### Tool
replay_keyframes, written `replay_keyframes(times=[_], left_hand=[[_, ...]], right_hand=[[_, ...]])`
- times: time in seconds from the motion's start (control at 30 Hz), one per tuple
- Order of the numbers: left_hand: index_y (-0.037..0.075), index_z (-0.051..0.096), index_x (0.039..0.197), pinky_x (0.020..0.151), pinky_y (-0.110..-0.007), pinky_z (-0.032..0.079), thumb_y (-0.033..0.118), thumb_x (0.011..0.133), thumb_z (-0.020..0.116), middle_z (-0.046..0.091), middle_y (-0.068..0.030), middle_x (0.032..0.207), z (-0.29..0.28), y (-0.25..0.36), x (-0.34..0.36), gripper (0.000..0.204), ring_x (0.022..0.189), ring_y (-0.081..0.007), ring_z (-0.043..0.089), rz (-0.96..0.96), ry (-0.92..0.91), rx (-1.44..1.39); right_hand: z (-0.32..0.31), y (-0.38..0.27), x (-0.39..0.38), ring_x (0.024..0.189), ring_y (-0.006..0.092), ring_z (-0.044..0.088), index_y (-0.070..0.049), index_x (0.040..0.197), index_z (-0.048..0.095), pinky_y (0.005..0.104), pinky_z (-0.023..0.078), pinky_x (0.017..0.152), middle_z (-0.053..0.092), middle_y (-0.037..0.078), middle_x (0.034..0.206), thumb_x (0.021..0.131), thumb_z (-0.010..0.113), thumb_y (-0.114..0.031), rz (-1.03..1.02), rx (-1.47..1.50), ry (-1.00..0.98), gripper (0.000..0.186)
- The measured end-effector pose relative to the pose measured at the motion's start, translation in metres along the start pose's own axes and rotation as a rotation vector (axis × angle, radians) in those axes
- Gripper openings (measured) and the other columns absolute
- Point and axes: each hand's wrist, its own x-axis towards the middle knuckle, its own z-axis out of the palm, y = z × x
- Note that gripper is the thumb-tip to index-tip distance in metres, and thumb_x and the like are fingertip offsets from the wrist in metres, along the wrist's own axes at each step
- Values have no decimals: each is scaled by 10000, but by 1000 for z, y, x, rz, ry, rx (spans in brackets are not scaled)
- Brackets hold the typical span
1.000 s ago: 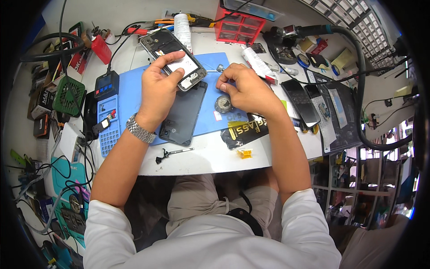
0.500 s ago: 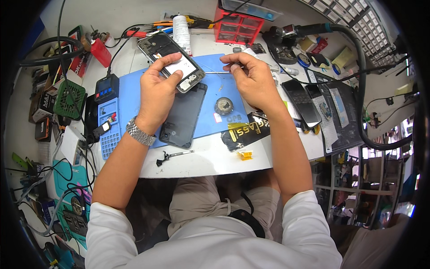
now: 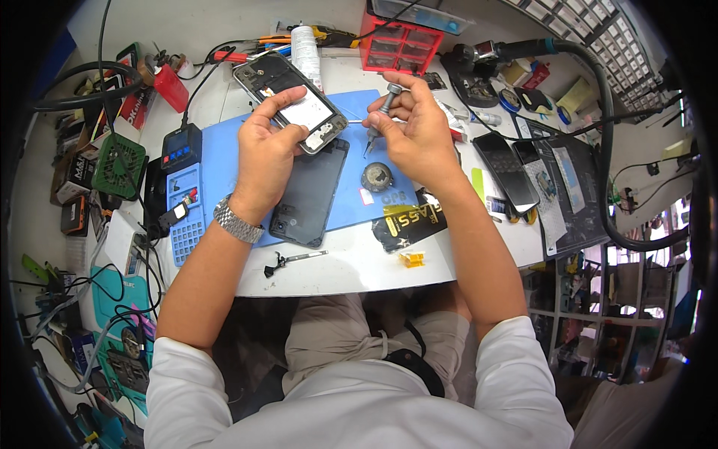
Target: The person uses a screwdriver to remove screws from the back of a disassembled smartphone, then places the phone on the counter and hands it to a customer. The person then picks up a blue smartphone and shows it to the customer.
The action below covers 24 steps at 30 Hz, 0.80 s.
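My left hand (image 3: 269,150) grips an opened phone (image 3: 314,112) with exposed inner parts and a white middle area, tilted above the blue mat (image 3: 228,157). My right hand (image 3: 411,138) holds a slim grey precision screwdriver (image 3: 391,95) upright, its tip pointing down just right of the phone. Below the phone lies a dark detached back panel (image 3: 307,198). A small round, worn metal piece (image 3: 378,177) rests on the mat under my right hand. Beside it is a black-and-gold packet (image 3: 400,224), with a yellow piece (image 3: 411,260) near the front edge.
Red drawer unit (image 3: 396,41), white tubes (image 3: 305,56) and tools line the back. Phones (image 3: 505,172) and a black mat (image 3: 568,217) lie right, near a thick hose (image 3: 606,150). A blue-display device (image 3: 179,150), blue parts tray (image 3: 187,232), green fan (image 3: 120,165) and cables crowd the left.
My right hand has risen and turned, and the screwdriver now stands upright in its fingers, where earlier it was lower and mostly hidden. The phone in my left hand has shifted slightly.
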Motion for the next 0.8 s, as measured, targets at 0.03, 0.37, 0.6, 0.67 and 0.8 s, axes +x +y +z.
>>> replay_keyframes(times=[0.03,0.37,0.6,0.67,0.8], left_hand=[[-75,581,1442,823,-294,652,-100,912,571,707,-159,1201,-1,-1,1,531,945,-165,756,-6,-7,-6],[-73,558,1462,849,-322,664,-94,932,541,696,-167,1211,-4,-2,3,531,973,-179,754,-34,-32,-28],[-63,561,1473,727,-232,585,-83,940,588,721,-129,1170,0,1,-2,535,871,-103,723,15,-29,-12],[-61,560,1476,712,-223,573,-79,938,602,727,-122,1161,-1,1,-2,540,851,-91,718,18,-17,42],[-60,557,1481,712,-223,579,-73,938,619,728,-122,1181,-4,1,0,547,844,-89,725,35,-49,136]], right_hand=[[1,-3,0,1023,225,754,15,1455,388,327,632,868,725,183,1091,974,689,55,9,79,29,569],[8,-7,-2,1019,233,749,82,1350,354,312,645,877,667,211,1136,975,665,85,-61,209,157,487],[9,5,-3,985,223,743,82,1334,388,316,634,839,684,214,1094,960,659,78,-31,98,100,462],[7,4,-3,997,231,737,66,1363,358,321,631,892,657,215,1135,976,643,100,12,39,56,482],[7,-2,-3,1006,238,734,48,1377,350,331,633,920,647,215,1153,987,637,109,51,8,33,488]])
